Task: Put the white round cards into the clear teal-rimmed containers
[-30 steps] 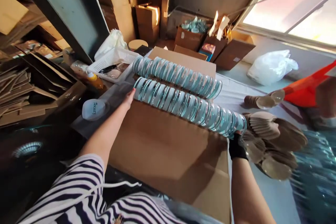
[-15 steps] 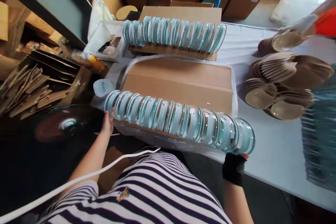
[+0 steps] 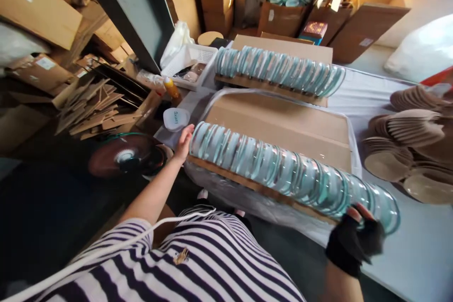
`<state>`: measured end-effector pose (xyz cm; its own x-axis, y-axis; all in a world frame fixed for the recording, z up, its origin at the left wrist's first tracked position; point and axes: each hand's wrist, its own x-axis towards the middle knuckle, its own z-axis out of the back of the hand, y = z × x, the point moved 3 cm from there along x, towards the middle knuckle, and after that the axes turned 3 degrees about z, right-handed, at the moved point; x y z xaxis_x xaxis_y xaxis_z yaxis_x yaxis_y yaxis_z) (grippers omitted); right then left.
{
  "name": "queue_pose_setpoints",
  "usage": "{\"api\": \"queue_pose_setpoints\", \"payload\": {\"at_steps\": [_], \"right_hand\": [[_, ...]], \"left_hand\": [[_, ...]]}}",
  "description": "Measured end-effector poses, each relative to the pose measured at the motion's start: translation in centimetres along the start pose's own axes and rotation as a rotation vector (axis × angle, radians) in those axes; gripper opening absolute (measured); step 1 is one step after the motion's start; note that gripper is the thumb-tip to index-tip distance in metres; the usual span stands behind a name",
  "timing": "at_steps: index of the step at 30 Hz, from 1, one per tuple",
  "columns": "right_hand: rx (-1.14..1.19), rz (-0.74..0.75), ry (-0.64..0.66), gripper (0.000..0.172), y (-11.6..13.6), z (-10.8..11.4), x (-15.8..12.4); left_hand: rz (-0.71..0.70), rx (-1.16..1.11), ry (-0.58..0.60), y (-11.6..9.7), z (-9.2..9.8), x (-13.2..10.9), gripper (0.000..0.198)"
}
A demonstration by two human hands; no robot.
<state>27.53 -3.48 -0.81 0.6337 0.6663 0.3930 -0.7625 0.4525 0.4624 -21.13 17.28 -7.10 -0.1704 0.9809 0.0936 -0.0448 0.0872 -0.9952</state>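
Brown cardboard offcuts (image 3: 94,106) are heaped well off to your left, beyond the left edge of the pale surface (image 3: 417,255). Nearer to you, by that edge, come an orange bottle (image 3: 171,88) and a translucent white container (image 3: 176,119) with lettering on it. Your bare left hand (image 3: 183,144) is just right of the container, its fingers extended at the left end of the near row of glassware (image 3: 283,170), not wrapped around it. A white basket (image 3: 205,53) sits behind, toward the surface's far left corner.

From your left hand, that near row of clear, blue-green pieces, nested on their sides, slants along the surface's near edge over a brown cardboard strip. A cardboard panel (image 3: 279,122) lies flat behind it, and past that the far row of glassware (image 3: 279,71) runs nearer the far edge. Your right hand (image 3: 359,236), in a black glove with bare fingertips, has its fingers curled at the front of the near row, close to its right end; blur means you cannot tell whether they grip. Brown ribbed stacks (image 3: 412,127) stand toward the surface's right edge.
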Motion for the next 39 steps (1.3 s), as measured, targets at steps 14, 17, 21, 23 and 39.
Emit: {"api": "queue_pose_setpoints", "payload": {"at_steps": [14,17,21,23,39], "right_hand": [[-0.564,0.910,1.133,0.035,43.9,-18.7,0.1],[-0.688,1.027,1.084,0.031,46.1,-18.6,-0.9],[-0.661,1.096,1.002,0.031,46.1,-17.2,-1.8],[-0.573,1.044,0.965,0.032,44.2,-15.9,-2.6],[-0.347,0.732,0.842,0.044,31.9,-13.4,-12.5]], "left_hand": [[0.033,-0.086,0.372,1.1,-4.0,2.1,0.059],[0.012,-0.104,0.397,1.2,-4.2,2.3,0.061],[0.047,-0.181,0.413,1.6,-4.4,2.6,0.063],[0.059,-0.181,0.413,1.7,-4.5,2.8,0.063],[-0.257,0.235,0.278,-1.6,-3.9,2.4,0.061]]}}
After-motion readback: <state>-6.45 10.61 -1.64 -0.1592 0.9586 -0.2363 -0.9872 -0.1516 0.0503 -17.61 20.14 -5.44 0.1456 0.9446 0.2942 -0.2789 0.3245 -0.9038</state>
